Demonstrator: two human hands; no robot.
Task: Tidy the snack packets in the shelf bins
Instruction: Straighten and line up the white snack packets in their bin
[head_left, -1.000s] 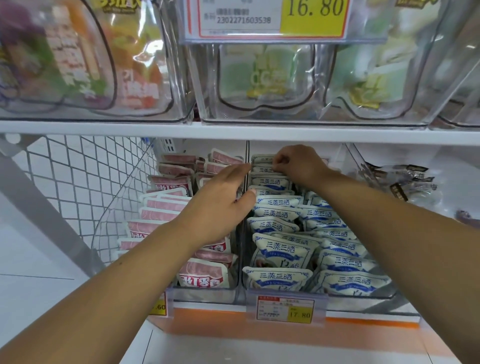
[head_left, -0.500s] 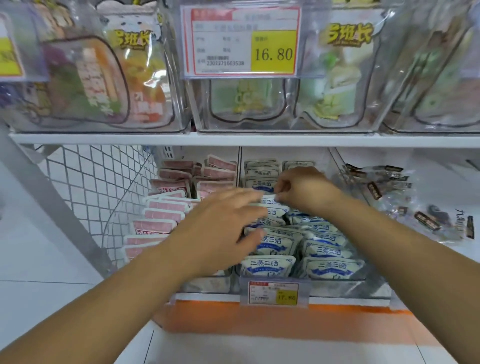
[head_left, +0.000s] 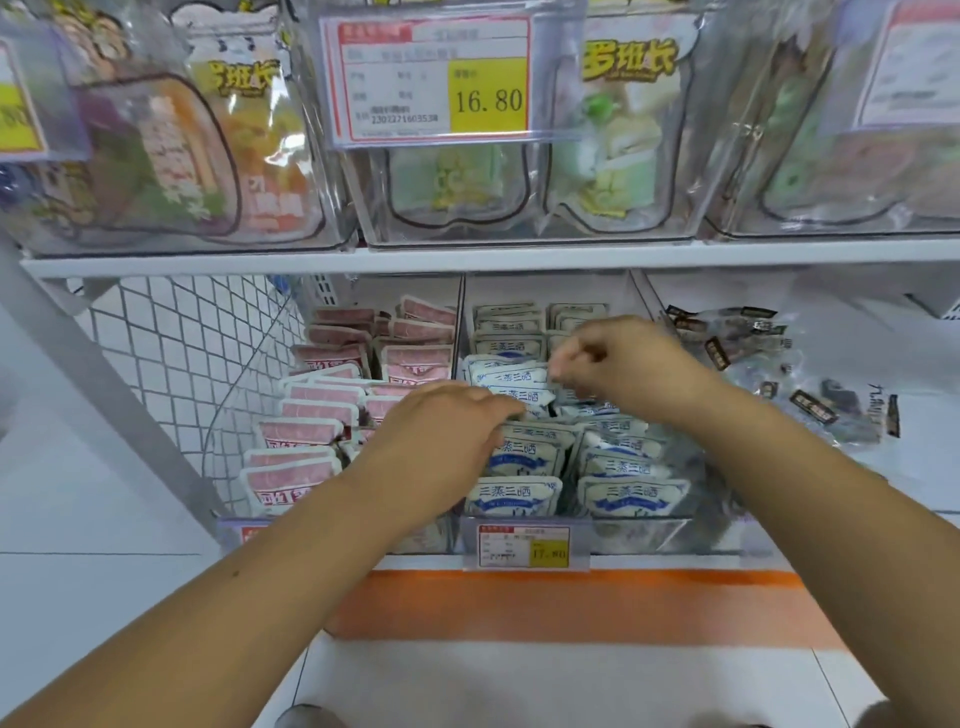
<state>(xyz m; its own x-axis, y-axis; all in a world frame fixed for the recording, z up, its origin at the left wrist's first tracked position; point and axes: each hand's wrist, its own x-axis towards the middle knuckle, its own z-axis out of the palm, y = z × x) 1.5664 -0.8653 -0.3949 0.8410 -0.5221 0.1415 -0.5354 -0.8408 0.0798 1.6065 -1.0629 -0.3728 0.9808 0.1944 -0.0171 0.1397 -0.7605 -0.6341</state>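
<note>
Both hands are in the clear plastic middle bin (head_left: 649, 535) now, on the lower shelf. The flat white-and-blue snack packets (head_left: 519, 493) stand there in two files running front to back, each packet's long edge lying across the bin. The front ranks are neat; the trouble looks to be mid-file, where a few skewed packets (head_left: 511, 376) lean out of line.

That knot sits between the hands. It lies just ahead of the left hand (head_left: 447, 441), whose fingers are stretched flat over the left file, pressing down and gripping nothing. It lies just to the left of the right hand (head_left: 623, 369), which reaches deeper. The right fingers are curled, tips meeting at a packet corner (motion blur hides whether they have actually pinched it). On this view the right hand is the better placed to stand the leaners up, with the left bracing the row.

Either side: soft pink packets (head_left: 301, 431) in the left-hand bin and small dark-wrapped sweets (head_left: 727, 353) in the right. A red-and-yellow price label (head_left: 524, 545) hangs on the bin front, a white wire-mesh panel (head_left: 171, 353) closes the shelf end, and a white shelf board (head_left: 467, 258) with pouch bins sits close overhead, so headroom looks tight.
</note>
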